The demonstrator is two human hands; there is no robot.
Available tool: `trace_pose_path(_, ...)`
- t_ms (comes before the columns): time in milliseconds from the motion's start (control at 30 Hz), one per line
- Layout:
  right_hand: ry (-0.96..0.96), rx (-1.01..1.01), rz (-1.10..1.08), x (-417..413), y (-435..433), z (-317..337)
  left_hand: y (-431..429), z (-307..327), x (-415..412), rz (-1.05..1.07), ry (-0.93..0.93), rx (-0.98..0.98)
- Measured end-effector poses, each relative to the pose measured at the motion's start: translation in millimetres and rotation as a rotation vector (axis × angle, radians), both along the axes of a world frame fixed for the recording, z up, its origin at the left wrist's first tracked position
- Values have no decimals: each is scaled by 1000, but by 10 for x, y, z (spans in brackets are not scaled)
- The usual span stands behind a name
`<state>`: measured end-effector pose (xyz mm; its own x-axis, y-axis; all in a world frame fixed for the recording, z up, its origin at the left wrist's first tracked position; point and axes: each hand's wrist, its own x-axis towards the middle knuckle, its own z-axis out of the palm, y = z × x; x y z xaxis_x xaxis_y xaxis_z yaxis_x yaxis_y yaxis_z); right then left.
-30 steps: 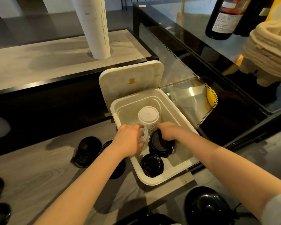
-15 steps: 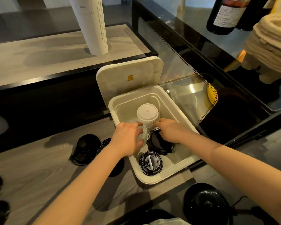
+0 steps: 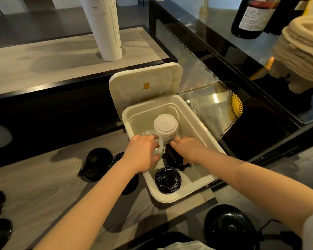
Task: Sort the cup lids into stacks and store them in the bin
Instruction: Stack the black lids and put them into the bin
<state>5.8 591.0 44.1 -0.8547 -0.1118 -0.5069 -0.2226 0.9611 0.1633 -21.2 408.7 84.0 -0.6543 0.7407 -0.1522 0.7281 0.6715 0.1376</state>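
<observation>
Left hand (image 3: 143, 154): inside the bin (image 3: 170, 200) at its left wall, fingers and thumb curled round a short stack of clear lids (image 3: 159, 147). It grips them.

Right hand (image 3: 187, 149): also inside the bin, just beside the left, fingers bent over the far edge of a black lid stack (image 3: 171, 159). It appears to grip this stack. The fingertips are hidden behind the stack, so the hold cannot be fully confirmed.

Governing relation: both held stacks sit directly under the hands, with no reach left to close. The black lid stack leans toward the person rather than standing upright. The clear lids lie tilted against the left wall. The bin's long axis runs away from the person, and the bare floor lies along its right wall, nearer the right hand.

Bin contents:
- A white lid stack (image 3: 165, 123) stands upright at the far end, touching or just beside both held stacks.
- A second black stack (image 3: 168, 179) stands at the near end.
- The two held stacks are between these.

The bin cover (image 3: 145, 82) stands hinged open behind.

Outstanding: loose black lids (image 3: 96, 164) lie on the desk (image 3: 34, 186) left of the bin, nearer the left hand, so in my judgement the task is partly done.
</observation>
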Motion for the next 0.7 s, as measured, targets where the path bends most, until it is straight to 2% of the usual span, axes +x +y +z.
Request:
trace_pose_path(300,34,-162,-94,93,70,106,6,75,-32,-47,-5,-67)
trace_pose_path(500,229,-258,-194,268,-105,503,-177,240,-53,-47,109,28)
trace_pose_path(700,455,-310,-219,346,-673,884,-898,439,-190,60,176,142)
